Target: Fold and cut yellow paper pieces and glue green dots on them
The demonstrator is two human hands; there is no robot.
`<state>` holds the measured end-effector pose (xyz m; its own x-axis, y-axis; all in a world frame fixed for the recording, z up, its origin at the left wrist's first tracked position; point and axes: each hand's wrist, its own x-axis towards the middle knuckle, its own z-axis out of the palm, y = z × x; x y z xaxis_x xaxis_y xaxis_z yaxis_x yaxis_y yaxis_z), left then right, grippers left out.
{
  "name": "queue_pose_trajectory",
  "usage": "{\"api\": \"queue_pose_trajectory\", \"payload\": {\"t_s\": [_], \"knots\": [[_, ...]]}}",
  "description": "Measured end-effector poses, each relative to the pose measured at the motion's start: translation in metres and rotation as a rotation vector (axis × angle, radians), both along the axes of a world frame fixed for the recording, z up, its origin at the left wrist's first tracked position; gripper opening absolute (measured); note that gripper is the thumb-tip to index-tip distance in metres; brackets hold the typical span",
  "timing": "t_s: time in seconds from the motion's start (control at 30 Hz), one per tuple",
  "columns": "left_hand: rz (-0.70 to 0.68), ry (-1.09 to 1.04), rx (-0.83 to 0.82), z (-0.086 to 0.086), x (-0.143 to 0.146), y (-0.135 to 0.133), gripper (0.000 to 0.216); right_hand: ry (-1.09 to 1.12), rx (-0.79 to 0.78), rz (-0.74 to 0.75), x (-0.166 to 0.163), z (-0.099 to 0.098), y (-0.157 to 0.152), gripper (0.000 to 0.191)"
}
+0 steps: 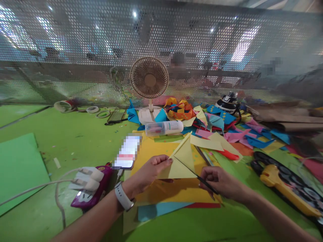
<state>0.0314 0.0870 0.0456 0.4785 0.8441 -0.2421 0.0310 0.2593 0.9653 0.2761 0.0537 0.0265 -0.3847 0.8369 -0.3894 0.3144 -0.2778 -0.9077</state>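
Note:
My left hand (157,166), with a white watch band on the wrist, pinches a folded sheet of pale yellow paper (185,168) between thumb and fingers. The paper stands tilted above a stack of orange-yellow sheets (161,196). The fingers of my right hand (213,178) are closed around a slim black blade-like tool (208,186). Its line meets the paper's right corner and runs on as a thin dark line across the fold. Behind this hand lies another dark blade-like strip (202,156); whether both belong to one pair of scissors, I cannot tell.
Left of the stack are a lit phone (128,151) and a purple power bank (93,191) with white plugs and cables. A clear bottle (164,128), a small fan (149,80) and coloured paper pieces (181,109) stand behind. At right lies a black tray (280,168) with a yellow-handled tool (287,191).

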Motion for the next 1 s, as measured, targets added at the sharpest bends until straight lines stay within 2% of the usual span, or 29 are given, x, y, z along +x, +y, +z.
{"api": "queue_pose_trajectory", "payload": {"t_s": [0.7,1.0], "knots": [[-0.048,-0.037,-0.006,0.0018,0.0009,-0.0009,0.029,-0.011,0.008,-0.011,-0.0024,0.0041,-0.0017,0.035],[-0.033,0.062,0.075,-0.0007,-0.0003,0.0011,0.027,-0.031,0.021,-0.019,-0.0008,-0.0028,-0.0025,0.036]]}}
